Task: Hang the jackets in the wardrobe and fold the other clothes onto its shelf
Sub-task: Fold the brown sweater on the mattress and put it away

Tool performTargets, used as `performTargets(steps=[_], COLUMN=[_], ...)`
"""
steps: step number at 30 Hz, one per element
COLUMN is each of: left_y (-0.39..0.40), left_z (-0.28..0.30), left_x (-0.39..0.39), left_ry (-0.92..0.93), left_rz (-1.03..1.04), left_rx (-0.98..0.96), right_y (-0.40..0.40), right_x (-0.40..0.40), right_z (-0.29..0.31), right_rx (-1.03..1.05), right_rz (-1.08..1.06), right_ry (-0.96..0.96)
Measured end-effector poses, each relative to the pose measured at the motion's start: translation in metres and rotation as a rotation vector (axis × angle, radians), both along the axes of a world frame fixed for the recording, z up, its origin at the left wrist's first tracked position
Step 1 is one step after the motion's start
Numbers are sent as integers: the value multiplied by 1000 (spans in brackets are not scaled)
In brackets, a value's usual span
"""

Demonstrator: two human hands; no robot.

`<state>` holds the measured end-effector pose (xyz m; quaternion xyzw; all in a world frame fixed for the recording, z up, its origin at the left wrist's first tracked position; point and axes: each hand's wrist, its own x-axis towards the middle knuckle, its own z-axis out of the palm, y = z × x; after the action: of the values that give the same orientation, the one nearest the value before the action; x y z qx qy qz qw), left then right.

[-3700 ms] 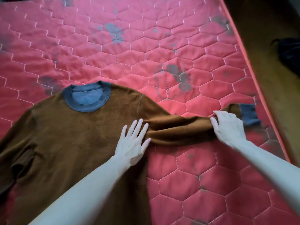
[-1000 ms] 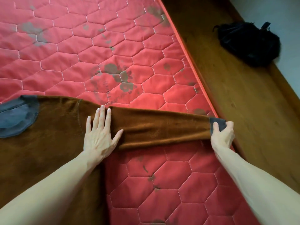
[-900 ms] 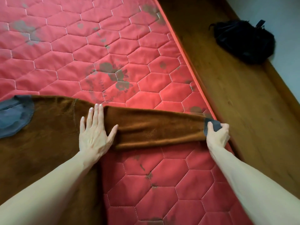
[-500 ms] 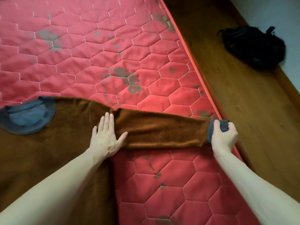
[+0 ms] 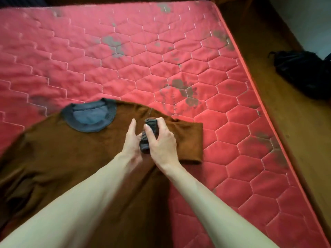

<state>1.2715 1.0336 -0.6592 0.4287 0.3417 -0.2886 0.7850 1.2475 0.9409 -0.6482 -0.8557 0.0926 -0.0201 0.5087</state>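
One garment, listed left to right. Sweater (image 5: 59, 158): brown, soft napped knit, laid flat on its front or back (which one cannot be told) across the near-left part of the mattress, its body running off the left and lower edges of the view. Collar (image 5: 89, 115): round, ribbed, grey-blue, with a paler grey-blue inner panel showing through the opening. Folds and dark creases gather at the far left of the body.

Left hand (image 5: 131, 140): lying on the sweater near the shoulder seam, fingers straight and close together, pointing away from the person, the thumb side touching the cuff. Forearm bare, entering from the lower left.

Cuff (image 5: 149, 136): dark grey, narrow vertical ribbing, a short tube shape, brought over onto the shoulder area.

Right hand (image 5: 161, 140): thumb and curled fingers pinching the cuff, knuckles up; bare forearm entering from the lower right.

Sleeve (image 5: 188, 140): same brown knit, doubled back on itself, its fold forming a straight, blunt edge to the right of the hands, lying flat on the mattress.

Mattress (image 5: 179, 51): red, quilted in stitched hexagons, slightly glossy, with grey worn blotches; raised piped edge at the right.

Floor (image 5: 286, 131): brown wood, smooth.

Bag (image 5: 304, 72): black, soft, slumped, on the floor well apart from the mattress.
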Motion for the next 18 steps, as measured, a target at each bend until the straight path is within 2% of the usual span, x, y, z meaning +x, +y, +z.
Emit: performTargets(steps=[2,6,10,14,16,18], left_y=[39,126,199,256,280,304], left_z=[10,22,23,7,1,-4], left_x=[1,5,10,11,15,19], left_ry=[13,-9,2,94,92,112], left_rz=[-24,-161,-220,-100,-10,71], left_rx=[-7,157,186,320,320,306], right_y=[40,106,159,204,212,205], right_x=[4,10,10,8,2,-4], right_z=[-8,-16,-21,-24,-32,-44], right_rx=[19,11,-140,-395,-489,-496], right_rz=[90,307,542,776,783,632], right_ry=[56,83,-58,-255,-331,-368])
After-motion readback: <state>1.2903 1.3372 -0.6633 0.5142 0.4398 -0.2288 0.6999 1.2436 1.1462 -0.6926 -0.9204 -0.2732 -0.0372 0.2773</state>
